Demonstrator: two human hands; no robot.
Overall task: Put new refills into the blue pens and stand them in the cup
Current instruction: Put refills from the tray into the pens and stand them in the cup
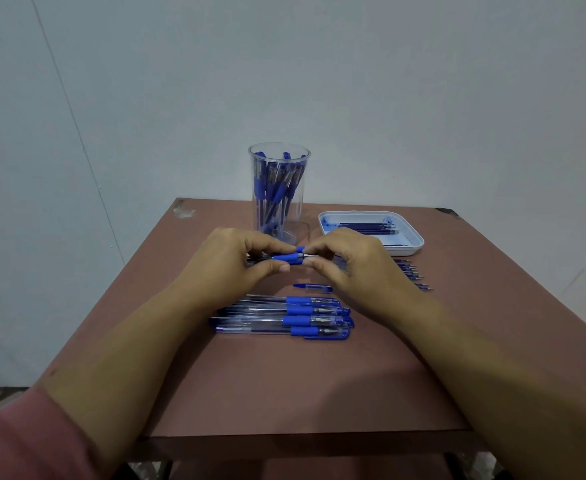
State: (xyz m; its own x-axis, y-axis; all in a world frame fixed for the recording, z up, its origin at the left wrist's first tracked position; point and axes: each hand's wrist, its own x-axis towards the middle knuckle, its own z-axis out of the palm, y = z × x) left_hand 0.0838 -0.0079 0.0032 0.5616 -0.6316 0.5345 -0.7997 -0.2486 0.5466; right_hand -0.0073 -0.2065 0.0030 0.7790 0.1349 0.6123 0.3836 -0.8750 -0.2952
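Note:
Both my hands hold one blue pen point(286, 258) level above the brown table point(284, 382). My left hand point(229, 261) grips its clear barrel and blue grip. My right hand point(350, 261) pinches the pen's tip end. A loose pen cap point(314, 287) lies just below the hands. Several capped blue pens point(284, 317) lie in a row nearer me. The clear cup point(279, 188) stands behind the hands with several blue pens upright in it. A row of refills point(412, 271) lies to the right, partly hidden by my right hand.
A white square tray point(412, 249) with several refills sits at the back right, next to the cup. The table's front edge point(302, 433) lies near me. A pale wall rises behind the table.

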